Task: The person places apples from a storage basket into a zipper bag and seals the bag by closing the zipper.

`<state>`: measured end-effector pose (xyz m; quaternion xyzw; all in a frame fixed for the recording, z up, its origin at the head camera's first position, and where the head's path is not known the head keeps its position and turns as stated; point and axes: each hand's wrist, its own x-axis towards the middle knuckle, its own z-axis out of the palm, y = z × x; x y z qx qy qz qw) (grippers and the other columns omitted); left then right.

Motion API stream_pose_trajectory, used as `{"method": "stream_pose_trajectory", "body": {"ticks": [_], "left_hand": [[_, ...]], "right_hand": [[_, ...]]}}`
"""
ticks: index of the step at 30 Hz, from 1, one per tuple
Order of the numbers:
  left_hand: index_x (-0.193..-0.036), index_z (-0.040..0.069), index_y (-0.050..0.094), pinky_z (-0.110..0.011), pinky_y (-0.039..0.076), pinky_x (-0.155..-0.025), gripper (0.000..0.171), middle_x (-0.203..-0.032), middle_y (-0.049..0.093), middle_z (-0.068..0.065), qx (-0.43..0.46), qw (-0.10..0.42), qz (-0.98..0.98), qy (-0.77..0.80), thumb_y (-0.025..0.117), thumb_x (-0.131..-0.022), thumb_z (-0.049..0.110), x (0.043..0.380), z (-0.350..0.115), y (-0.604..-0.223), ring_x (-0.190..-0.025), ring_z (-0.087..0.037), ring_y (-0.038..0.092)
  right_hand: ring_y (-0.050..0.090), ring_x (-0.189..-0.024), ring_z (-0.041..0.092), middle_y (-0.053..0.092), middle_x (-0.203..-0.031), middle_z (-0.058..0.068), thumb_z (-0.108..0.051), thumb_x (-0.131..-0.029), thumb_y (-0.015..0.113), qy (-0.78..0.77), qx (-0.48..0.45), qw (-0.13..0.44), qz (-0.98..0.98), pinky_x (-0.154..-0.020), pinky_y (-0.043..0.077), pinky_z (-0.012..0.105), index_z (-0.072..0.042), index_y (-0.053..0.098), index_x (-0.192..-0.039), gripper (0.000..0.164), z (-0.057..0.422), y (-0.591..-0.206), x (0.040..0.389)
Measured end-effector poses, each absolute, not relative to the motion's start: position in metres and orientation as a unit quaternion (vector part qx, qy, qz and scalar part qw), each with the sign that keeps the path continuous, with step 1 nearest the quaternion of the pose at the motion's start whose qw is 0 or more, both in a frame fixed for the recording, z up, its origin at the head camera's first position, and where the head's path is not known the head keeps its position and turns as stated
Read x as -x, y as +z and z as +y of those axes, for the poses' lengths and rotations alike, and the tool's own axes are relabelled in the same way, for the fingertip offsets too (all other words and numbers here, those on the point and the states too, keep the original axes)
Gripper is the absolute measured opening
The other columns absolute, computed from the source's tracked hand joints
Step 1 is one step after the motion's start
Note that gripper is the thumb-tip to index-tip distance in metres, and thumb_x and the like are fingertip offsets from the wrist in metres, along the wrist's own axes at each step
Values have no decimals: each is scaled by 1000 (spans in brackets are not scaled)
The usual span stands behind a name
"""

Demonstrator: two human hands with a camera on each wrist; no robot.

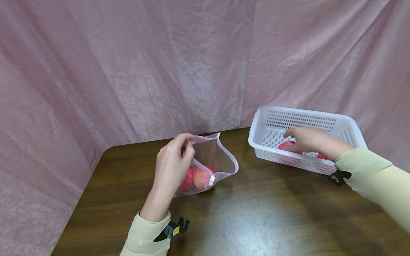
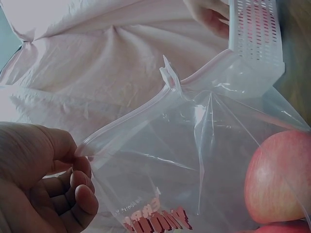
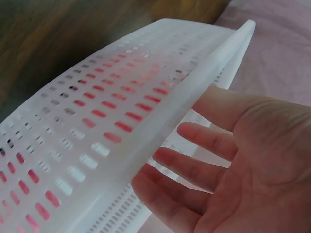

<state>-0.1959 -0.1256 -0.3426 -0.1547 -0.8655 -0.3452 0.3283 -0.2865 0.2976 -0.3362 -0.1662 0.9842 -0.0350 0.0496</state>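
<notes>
1. The left hand (image 1: pixel 174 160) pinches the rim of the clear zip bag (image 2: pixel 160 160) between thumb and fingertips; this grip at one edge probably serves to keep the mouth apart and the film upright.
2. The right hand (image 1: pixel 307 138) reaches over the near wall into the basket, fingers parted and loosely bent, seemingly grasping nothing; whether they touch fruit is hidden.
3. Directly below the right fingers lies a red apple (image 1: pixel 285 145), partly covered by them. Another red fruit (image 1: pixel 322 156) shows beneath the wrist.
4. Just below the left fingers, two apples, one left (image 1: pixel 186 182) and one right (image 1: pixel 201 177), sit side by side inside the bag, their weight likely steadying its base.
5. Beside them, below and right of the left fingers, is the zip slider (image 1: pixel 211 180); the mouth gapes rightward, away from the pinch.
6. Around the right hand stands the white basket (image 1: pixel 261 153), well apart from the left fingers.
7. Beneath everything is the wooden table (image 1: pixel 262 213).
</notes>
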Motion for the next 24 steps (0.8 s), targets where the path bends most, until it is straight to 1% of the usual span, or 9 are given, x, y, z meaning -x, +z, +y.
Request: {"method": "stream_pose_trajectory", "body": {"ticks": [4,10,17,20,24], "left_hand": [[-112,9,80,-39,46,-65,23,-80,63,-1,154,322,-868,-345,64,-98,1,196,-124,-343,-69,-17,53],[-113,9,80,-38,45,-64,23,-80,62,0,152,313,-872,-345,64,-98,1,197,-123,-343,-68,-18,52],[-114,10,80,-38,46,-63,24,-80,61,1,147,297,-877,-348,62,-100,1,196,-124,-343,-67,-18,52],[-114,10,80,-38,46,-63,24,-80,61,1,147,296,-877,-349,62,-100,1,196,-124,-343,-67,-18,52],[-114,10,80,-38,46,-64,24,-80,61,1,146,296,-877,-349,62,-99,1,197,-123,-343,-67,-18,53]], "right_hand": [[67,-121,52,69,-134,32,-37,-95,85,-33,172,69,982,-95,52,67,3,69,-139,62,306,-341,289],[64,-125,54,66,-137,36,-30,-95,84,-48,180,88,979,-100,51,67,6,63,-144,64,315,-348,293],[67,-118,51,69,-129,33,-26,-94,84,-65,195,92,974,-98,52,66,7,62,-143,63,322,-354,295],[69,-114,48,71,-125,30,-25,-94,84,-70,200,94,973,-95,53,66,8,62,-143,63,325,-356,295],[69,-111,45,71,-121,29,-21,-94,83,-90,212,96,968,-95,53,65,8,62,-141,59,329,-359,296]]}}
